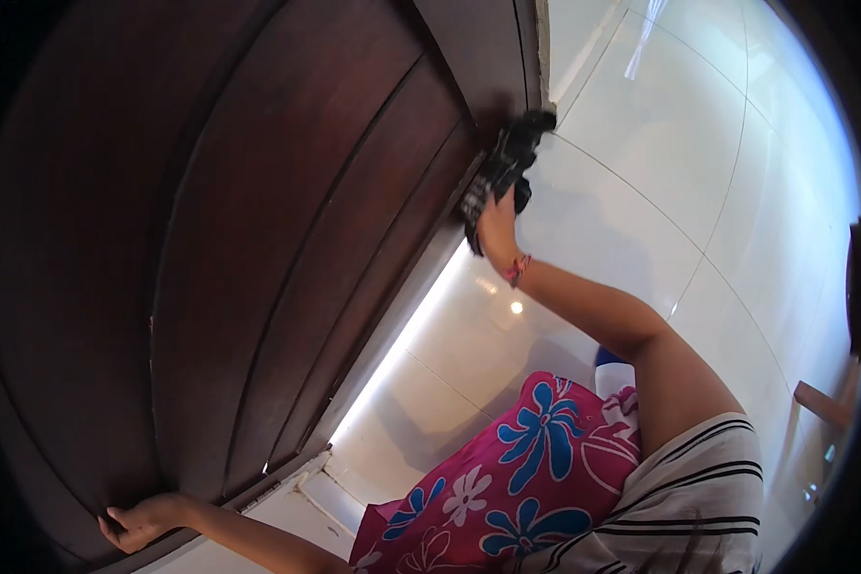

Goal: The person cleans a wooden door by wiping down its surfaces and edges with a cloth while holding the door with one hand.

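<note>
A dark brown wooden door with grooved panels fills the left half of the head view. My right hand, with a thin band at the wrist, is closed round a black bunched cloth with a pale pattern on part of it. That cloth lies against the door's edge and looks slightly blurred. At the lower left, my left hand is against the door with its fingers curled. Whatever sits between the thumb and fingers there is dark and too small to make out.
Glossy pale floor tiles reach out beyond the door. A bright gap runs along the door's edge. My pink flowered garment and striped top fill the lower right. A brown wooden piece stands at the right edge.
</note>
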The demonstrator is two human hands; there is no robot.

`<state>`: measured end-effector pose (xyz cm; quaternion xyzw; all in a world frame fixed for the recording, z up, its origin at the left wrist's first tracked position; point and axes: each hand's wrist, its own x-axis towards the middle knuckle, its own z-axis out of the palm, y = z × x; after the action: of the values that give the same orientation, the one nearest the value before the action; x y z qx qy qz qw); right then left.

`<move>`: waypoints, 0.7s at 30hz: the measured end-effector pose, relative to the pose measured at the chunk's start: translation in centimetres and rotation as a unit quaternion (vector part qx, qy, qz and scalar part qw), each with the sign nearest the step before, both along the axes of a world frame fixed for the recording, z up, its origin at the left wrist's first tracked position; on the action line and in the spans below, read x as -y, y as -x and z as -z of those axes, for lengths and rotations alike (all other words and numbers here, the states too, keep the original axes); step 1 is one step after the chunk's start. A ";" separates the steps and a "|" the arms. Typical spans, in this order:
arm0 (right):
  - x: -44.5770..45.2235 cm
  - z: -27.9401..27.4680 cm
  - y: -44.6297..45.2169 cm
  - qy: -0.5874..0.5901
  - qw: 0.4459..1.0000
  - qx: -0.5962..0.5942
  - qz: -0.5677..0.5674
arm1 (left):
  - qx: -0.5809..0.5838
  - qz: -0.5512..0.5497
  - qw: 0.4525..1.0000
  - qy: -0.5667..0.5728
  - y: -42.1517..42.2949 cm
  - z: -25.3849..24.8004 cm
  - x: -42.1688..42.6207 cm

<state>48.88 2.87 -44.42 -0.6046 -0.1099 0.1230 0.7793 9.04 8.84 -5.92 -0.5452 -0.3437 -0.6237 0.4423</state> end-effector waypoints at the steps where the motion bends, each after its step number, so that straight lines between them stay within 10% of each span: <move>1: 0.8 0.0 1.2 0.033 0.999 0.016 -0.028 | 0.010 -0.010 1.000 0.011 -0.3 0.0 0.1; 16: 1.2 -10.7 -2.3 -0.061 0.964 0.259 -0.024 | 0.016 0.005 1.000 0.006 -0.6 0.1 0.3; 21: 2.0 -6.1 -0.5 0.017 0.969 0.242 -0.040 | 0.009 0.005 1.000 0.002 -1.4 0.1 0.5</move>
<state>49.38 0.91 -38.30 -0.6246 -0.3168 0.0057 0.7138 10.46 8.34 -6.02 -0.5420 -0.3460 -0.6305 0.4347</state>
